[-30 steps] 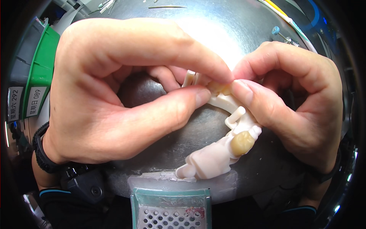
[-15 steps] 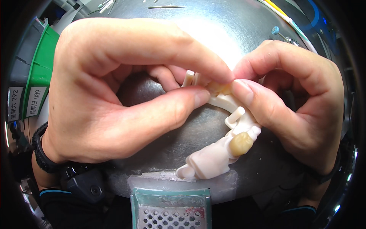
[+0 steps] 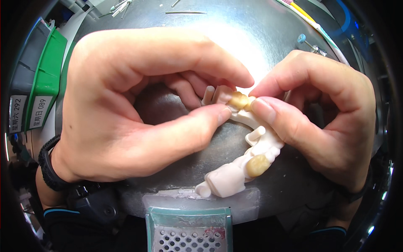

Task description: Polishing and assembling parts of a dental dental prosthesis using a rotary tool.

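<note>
A white, curved dental model (image 3: 268, 138) with small upright pegs is held over the bench. My left hand (image 3: 113, 138) holds its far end, thumb against the inner side and rear fingers behind it; the index finger is lifted just above. A yellowish dental crown (image 3: 238, 100) with joined bumps sits on that far part, between my two thumbs. My right hand (image 3: 344, 113) pinches the right end of this crown between thumb and index fingertip, which hide part of it. Another yellowish crown (image 3: 258, 166) sits on the model's near part, left of which is a smooth white block (image 3: 226, 179).
Below the model stands a green-framed tray with a perforated plate (image 3: 189, 241) at the bench edge. Green and grey bins (image 3: 48, 71) stand at the left. Thin metal rods (image 3: 186, 12) and a blue-tipped bur (image 3: 302, 38) lie on the metal bench (image 3: 247, 25).
My left index finger has risen off the crown, uncovering it. My right fingertips have shifted slightly left and down. The model's near end has swung a little left.
</note>
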Tool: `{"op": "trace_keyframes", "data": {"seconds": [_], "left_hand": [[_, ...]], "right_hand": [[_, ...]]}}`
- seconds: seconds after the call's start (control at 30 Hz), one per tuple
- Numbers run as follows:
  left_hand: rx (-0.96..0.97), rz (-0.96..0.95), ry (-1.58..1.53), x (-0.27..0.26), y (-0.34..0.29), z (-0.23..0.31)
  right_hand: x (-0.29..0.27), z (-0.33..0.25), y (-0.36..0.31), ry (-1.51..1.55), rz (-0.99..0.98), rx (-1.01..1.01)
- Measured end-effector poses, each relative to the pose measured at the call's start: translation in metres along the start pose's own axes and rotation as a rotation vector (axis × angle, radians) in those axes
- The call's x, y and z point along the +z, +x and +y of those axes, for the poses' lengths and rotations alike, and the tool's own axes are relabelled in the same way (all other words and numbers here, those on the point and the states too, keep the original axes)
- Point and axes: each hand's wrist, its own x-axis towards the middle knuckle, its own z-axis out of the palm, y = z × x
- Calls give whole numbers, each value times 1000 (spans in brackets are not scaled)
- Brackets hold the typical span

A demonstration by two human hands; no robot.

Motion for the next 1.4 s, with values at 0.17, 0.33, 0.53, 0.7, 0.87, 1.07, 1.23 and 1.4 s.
{"op": "trace_keyframes", "data": {"seconds": [0.17,0.33,0.53,0.7,0.87,1.07,1.23,1.4], "left_hand": [[133,110,24,10,-6,-10],[127,112,47,13,-3,-7],[140,65,151,12,2,-1],[175,-4,312,3,6,6],[190,-41,339,0,5,4],[204,-85,408,-6,1,5],[211,-150,493,-10,5,10],[241,-143,474,-9,7,4]], "right_hand": [[-4,7,9,-141,-105,-201],[14,14,3,-82,112,-325],[17,15,-1,-84,156,-357],[14,20,2,-87,132,-379],[-3,9,10,-259,-59,-318],[13,2,9,-112,28,-273],[18,20,5,-97,91,-367],[12,13,5,-162,35,-272]]}}
